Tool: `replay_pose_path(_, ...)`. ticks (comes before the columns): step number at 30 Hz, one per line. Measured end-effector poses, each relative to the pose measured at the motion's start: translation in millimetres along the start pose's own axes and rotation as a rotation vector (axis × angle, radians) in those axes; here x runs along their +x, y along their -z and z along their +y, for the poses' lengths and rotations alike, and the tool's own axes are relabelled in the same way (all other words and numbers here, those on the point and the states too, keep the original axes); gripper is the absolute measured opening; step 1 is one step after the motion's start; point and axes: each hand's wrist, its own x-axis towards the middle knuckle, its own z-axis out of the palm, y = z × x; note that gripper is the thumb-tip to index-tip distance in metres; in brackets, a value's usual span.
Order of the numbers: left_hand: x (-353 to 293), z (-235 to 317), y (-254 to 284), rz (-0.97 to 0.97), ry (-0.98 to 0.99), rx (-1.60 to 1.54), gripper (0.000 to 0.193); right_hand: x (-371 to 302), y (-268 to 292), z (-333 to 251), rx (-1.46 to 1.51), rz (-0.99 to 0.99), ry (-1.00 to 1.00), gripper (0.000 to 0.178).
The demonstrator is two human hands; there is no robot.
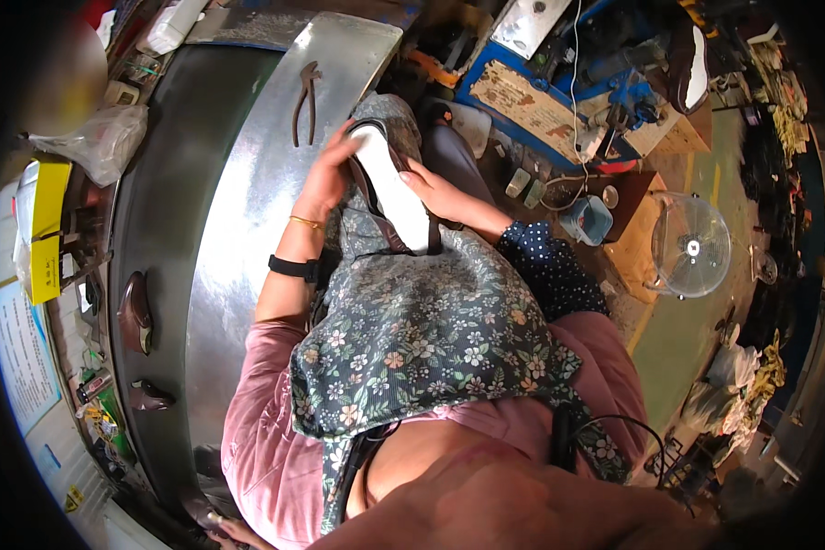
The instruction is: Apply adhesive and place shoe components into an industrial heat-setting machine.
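Observation:
A dark brown shoe [373, 179] lies over my lap on the floral apron, its long white sole side [390, 188] facing up. My left hand [330, 172] is closed around the far left end, fingers wrapped on the brown edge. From the right, my right hand [438, 192] grips the middle, its thumb lying on the white surface and its other fingers hidden beneath. Beyond my left hand, pliers [306, 105] with dark handles rest on the shiny metal tabletop [238, 211], touched by neither hand.
A dark conveyor belt [188, 156] runs along the left, with brown shoes [136, 313] on it. At right are a blue machine [522, 101], a blue bucket [587, 220] and a round fan [692, 246]. Another person's hand [238, 532] shows at lower left.

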Motion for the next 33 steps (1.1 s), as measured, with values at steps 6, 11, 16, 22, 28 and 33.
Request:
replay_pose_path(6, -17, -38, 4, 0.469, -0.181, 1.162, 0.047, 26, -30, -8, -0.02, 0.11, 0.058, 0.062)
replay_pose_path(11, -21, 13, -26, 0.427, -0.046, 1.803, 0.037, 13, -47, -51, -0.253, 0.098, -0.066, 0.062)
replay_pose_path(16, -41, -19, -12, 0.354, -0.299, 1.349, 0.045, 10, -66, 5, -0.146, 0.319, 0.163, 0.064)
replay_pose_path(22, -64, -36, -2, 0.492, -0.47, 0.922, 0.046, 17, -66, 3, 0.008, 0.315, 0.249, 0.056)
replay_pose_path(28, -93, 3, -31, 0.108, -0.088, 0.138, 0.076, 54, -27, -35, 0.216, 0.22, 0.336, 0.055)
replay_pose_path(33, -76, 32, 45, 0.517, -0.341, 1.05, 0.098, 84, 131, -80, -0.461, 0.22, 0.369, 0.037)
